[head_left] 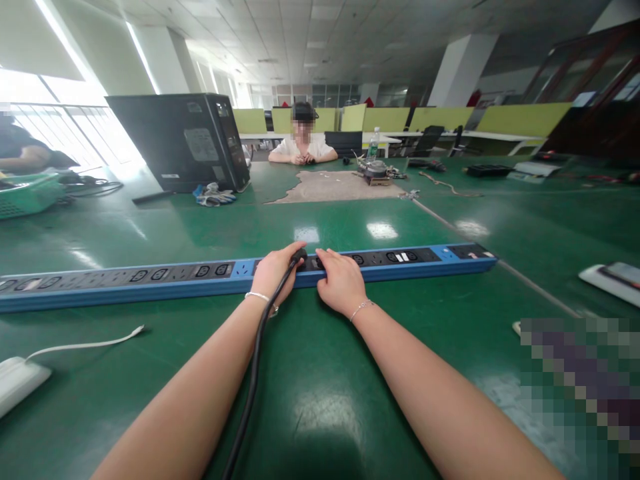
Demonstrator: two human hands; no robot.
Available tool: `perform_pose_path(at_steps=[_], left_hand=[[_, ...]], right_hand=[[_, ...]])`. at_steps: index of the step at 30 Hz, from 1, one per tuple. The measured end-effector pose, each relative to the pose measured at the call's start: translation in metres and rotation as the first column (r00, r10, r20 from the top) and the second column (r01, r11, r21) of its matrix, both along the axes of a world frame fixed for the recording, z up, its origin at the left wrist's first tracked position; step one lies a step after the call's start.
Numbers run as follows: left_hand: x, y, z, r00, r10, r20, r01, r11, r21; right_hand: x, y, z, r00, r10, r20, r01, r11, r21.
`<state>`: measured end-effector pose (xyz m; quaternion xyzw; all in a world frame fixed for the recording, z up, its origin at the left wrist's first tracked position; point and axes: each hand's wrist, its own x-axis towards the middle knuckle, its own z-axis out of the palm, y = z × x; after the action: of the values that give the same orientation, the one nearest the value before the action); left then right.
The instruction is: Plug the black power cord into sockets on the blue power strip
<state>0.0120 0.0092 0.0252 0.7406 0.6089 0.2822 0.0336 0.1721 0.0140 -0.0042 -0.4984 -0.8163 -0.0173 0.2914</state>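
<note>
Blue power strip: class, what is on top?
Left hand with a black plug, and the right hand; sockets show along the strip either side. Anything beneath the hands is covered.

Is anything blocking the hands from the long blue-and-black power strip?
Nothing visible: the right hand is on the power strip, and the left hand holds the black cable plug at its top.

Green table (320, 400), glossy, fills most of frame. Blue strip (243, 269) lies across it, left edge to right of centre. Upper left: PC case (173, 143), gloves (215, 195) just beside it, green basket (30, 198) at edge. Upper centre: ragged beige patch (330, 187). Lower left: white cable (90, 345). Lower right: pixelated item, can't ID.
</note>
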Motion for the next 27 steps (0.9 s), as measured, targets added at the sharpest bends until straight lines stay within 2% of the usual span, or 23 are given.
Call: perform_pose_path(at_steps=[5,11,16,20,23,25,27], left_hand=[[0.003,0.0,-0.001,0.996,-0.056,-0.074,0.059,0.997,0.043],[0.004,-0.001,-0.009,0.982,-0.086,-0.171,0.105,0.989,0.109],[0.005,-0.005,-0.014,0.975,-0.034,-0.22,0.069,0.986,0.151],[0.002,-0.01,-0.016,0.965,0.03,-0.26,0.009,0.989,0.147],[-0.001,-0.012,-0.019,0.961,0.053,-0.273,-0.013,0.989,0.147],[-0.002,-0.012,-0.021,0.959,0.043,-0.28,-0.002,0.989,0.147],[-0.003,-0.011,-0.022,0.958,0.037,-0.285,-0.001,0.992,0.124]], right_hand=[[0.0,-0.001,0.0,1.0,-0.008,-0.005,0.008,1.0,-0.002],[-0.001,0.0,-0.002,1.0,-0.014,-0.014,0.014,1.0,0.011],[-0.003,-0.001,-0.003,0.998,0.012,-0.062,-0.01,0.999,0.033],[-0.01,-0.013,0.002,0.988,0.126,-0.093,-0.11,0.98,0.163],[-0.016,-0.022,0.005,0.964,0.267,-0.019,-0.253,0.932,0.261],[-0.019,-0.023,0.005,0.943,0.334,0.014,-0.325,0.905,0.275],[-0.021,-0.02,0.004,0.936,0.352,0.008,-0.341,0.901,0.267]])
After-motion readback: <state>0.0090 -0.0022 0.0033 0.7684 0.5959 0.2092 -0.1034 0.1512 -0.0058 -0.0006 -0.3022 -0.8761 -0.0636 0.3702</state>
